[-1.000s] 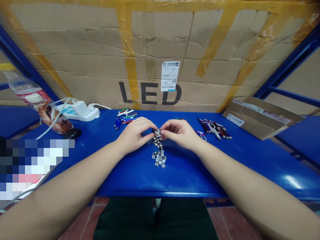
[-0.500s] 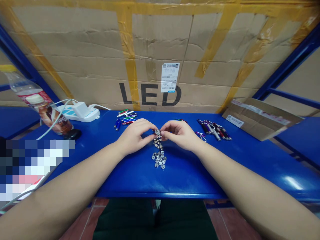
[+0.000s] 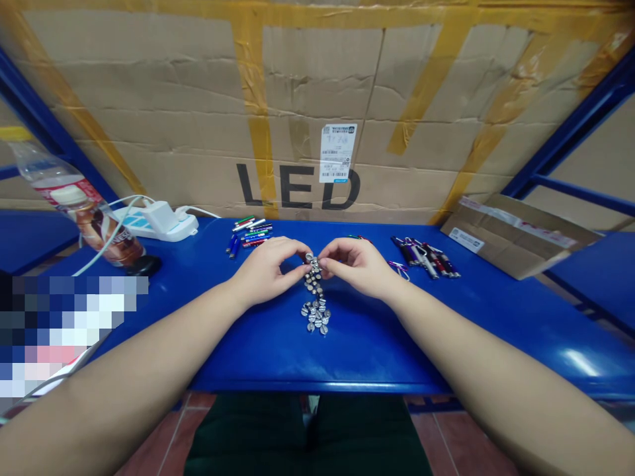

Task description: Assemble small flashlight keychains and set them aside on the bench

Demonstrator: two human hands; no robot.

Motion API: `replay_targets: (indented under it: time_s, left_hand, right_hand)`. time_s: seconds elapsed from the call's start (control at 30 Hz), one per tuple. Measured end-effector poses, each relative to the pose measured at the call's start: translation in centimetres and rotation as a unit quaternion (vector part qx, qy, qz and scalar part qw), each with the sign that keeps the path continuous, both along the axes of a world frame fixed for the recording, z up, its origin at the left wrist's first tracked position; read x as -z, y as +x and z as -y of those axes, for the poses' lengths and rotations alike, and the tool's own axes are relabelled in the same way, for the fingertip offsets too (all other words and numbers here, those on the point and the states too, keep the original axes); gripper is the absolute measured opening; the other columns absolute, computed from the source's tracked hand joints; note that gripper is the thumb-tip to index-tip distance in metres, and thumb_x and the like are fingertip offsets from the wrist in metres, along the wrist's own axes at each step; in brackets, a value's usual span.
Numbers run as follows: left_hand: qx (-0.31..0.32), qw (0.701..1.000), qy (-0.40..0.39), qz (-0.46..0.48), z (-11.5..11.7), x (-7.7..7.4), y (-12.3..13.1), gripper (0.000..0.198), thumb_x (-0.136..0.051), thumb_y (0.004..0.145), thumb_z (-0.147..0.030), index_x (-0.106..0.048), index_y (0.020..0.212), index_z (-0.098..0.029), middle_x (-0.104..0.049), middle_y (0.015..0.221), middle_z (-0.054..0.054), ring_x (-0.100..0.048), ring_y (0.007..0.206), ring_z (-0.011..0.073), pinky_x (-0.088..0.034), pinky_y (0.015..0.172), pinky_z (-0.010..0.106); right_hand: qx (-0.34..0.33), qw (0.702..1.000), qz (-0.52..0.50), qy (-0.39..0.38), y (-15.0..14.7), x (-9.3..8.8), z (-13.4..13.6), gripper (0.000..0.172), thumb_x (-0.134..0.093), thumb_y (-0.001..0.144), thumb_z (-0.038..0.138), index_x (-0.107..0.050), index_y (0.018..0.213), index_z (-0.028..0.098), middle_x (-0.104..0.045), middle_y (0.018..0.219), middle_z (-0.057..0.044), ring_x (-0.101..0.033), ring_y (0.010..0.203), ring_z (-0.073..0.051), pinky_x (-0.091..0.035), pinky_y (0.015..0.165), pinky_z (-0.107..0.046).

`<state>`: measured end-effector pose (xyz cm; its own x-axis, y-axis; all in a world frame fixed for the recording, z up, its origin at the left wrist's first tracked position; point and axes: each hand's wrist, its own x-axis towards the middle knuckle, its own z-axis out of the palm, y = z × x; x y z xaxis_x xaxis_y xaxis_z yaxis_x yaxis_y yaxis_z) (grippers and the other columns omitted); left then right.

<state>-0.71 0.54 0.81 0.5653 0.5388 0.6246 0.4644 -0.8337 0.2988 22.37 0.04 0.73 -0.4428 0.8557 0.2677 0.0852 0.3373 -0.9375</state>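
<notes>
My left hand (image 3: 270, 268) and my right hand (image 3: 353, 263) meet at the middle of the blue table (image 3: 367, 344). Both pinch small silver button cells (image 3: 310, 260) at the top of a strip of cells. More button cells (image 3: 315, 311) lie in a loose line and pile just in front of my fingers. A bunch of small coloured penlights (image 3: 251, 233) lies beyond my left hand. A second bunch of dark penlights with key rings (image 3: 426, 256) lies to the right of my right hand.
A big taped cardboard box marked LED (image 3: 307, 112) stands across the back. At the left lie a white power strip with plug (image 3: 156, 220) and a tilted drink bottle (image 3: 74, 201). An opened flat carton (image 3: 516, 231) sits at the right. Blue rack bars frame both sides.
My fingers have shifted slightly on the button cells and lifted them a touch. Arms and other things have stayed put.
</notes>
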Motion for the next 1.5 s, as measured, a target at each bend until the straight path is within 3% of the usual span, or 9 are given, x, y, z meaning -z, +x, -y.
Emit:
replay_targets:
  time_s: [0.27,0.4,0.57,0.67,0.8,0.9,1.03,1.2,1.5]
  left_hand:
    - [-0.004,1.0,-0.014,0.013,-0.1,0.0,-0.2,0.013,-0.07,0.093,-0.027,-0.069,0.103,-0.018,-0.078,0.099,0.005,-0.071,0.091,0.0212,-0.054,0.087,0.037]
    - [-0.007,0.999,-0.041,0.021,-0.1,0.1,-0.1,0.013,-0.069,0.093,-0.027,-0.068,0.102,-0.018,-0.078,0.1,0.005,-0.071,0.091,0.0209,-0.054,0.087,0.036]
    - [-0.007,0.997,-0.07,0.045,-0.2,0.1,0.0,0.014,-0.069,0.092,-0.028,-0.067,0.102,-0.019,-0.077,0.098,0.005,-0.073,0.09,0.0205,-0.055,0.086,0.035]
    - [-0.019,0.994,-0.088,0.066,-0.2,0.1,-0.1,0.016,-0.069,0.091,-0.029,-0.067,0.102,-0.018,-0.076,0.096,0.004,-0.073,0.089,0.0197,-0.056,0.086,0.034]
    - [-0.034,0.99,-0.107,0.08,-0.2,0.2,-0.2,0.018,-0.07,0.091,-0.031,-0.067,0.103,-0.018,-0.076,0.096,0.004,-0.073,0.09,0.02,-0.057,0.088,0.035]
    - [-0.035,0.99,-0.109,0.085,-0.2,0.3,-0.2,0.019,-0.069,0.09,-0.032,-0.067,0.103,-0.018,-0.076,0.096,0.005,-0.073,0.09,0.02,-0.057,0.088,0.035]
    - [-0.047,0.989,-0.112,0.083,-0.3,0.4,-0.1,0.019,-0.07,0.09,-0.031,-0.067,0.102,-0.018,-0.076,0.095,0.005,-0.073,0.089,0.0202,-0.058,0.087,0.035]
    - [-0.058,0.988,-0.125,0.064,-0.5,0.5,-0.2,0.019,-0.07,0.088,-0.033,-0.067,0.101,-0.018,-0.076,0.092,0.004,-0.074,0.087,0.0207,-0.059,0.085,0.035]
    - [-0.056,0.988,-0.13,0.062,-0.5,0.5,-0.2,0.019,-0.069,0.088,-0.034,-0.067,0.1,-0.019,-0.076,0.092,0.004,-0.073,0.087,0.021,-0.059,0.084,0.036]
  right_hand:
    - [0.04,0.999,0.028,0.013,0.2,-0.1,-0.3,0.024,-0.074,0.082,0.041,-0.066,0.088,0.018,-0.066,0.068,0.0,-0.064,0.056,-0.015,-0.053,0.058,-0.03]
    - [0.083,0.992,0.072,0.069,0.4,0.0,-0.4,0.019,-0.068,0.085,0.037,-0.066,0.086,0.018,-0.065,0.069,0.0,-0.059,0.054,-0.014,-0.048,0.055,-0.029]
    - [0.142,0.929,0.223,0.257,1.2,0.5,-1.1,0.008,-0.064,0.087,0.019,-0.072,0.089,0.018,-0.073,0.087,-0.006,-0.066,0.082,-0.021,-0.052,0.08,-0.037]
    - [0.133,0.894,0.295,0.309,1.6,0.7,-1.4,0.013,-0.066,0.088,0.016,-0.075,0.098,0.016,-0.075,0.099,-0.01,-0.067,0.096,-0.026,-0.051,0.094,-0.043]
    - [0.046,0.876,0.351,0.327,1.4,0.8,-1.1,0.027,-0.062,0.096,0.02,-0.074,0.12,0.017,-0.072,0.119,-0.013,-0.063,0.112,-0.028,-0.048,0.104,-0.047]
    - [-0.005,0.861,0.394,0.323,1.1,0.7,-0.7,0.029,-0.059,0.1,0.025,-0.074,0.124,0.018,-0.072,0.125,-0.012,-0.062,0.116,-0.029,-0.047,0.106,-0.049]
    - [0.012,0.85,0.427,0.309,1.0,0.7,-0.8,0.026,-0.061,0.101,0.032,-0.077,0.115,0.018,-0.073,0.119,-0.013,-0.063,0.113,-0.029,-0.047,0.105,-0.049]
    - [0.023,0.838,0.449,0.309,1.3,0.6,-1.1,0.022,-0.064,0.097,0.022,-0.076,0.114,0.016,-0.073,0.114,-0.014,-0.065,0.11,-0.029,-0.048,0.104,-0.046]
    - [0.022,0.861,0.436,0.261,1.2,0.5,-1.0,0.023,-0.06,0.095,0.016,-0.075,0.113,0.013,-0.07,0.112,-0.013,-0.068,0.108,-0.027,-0.053,0.102,-0.04]
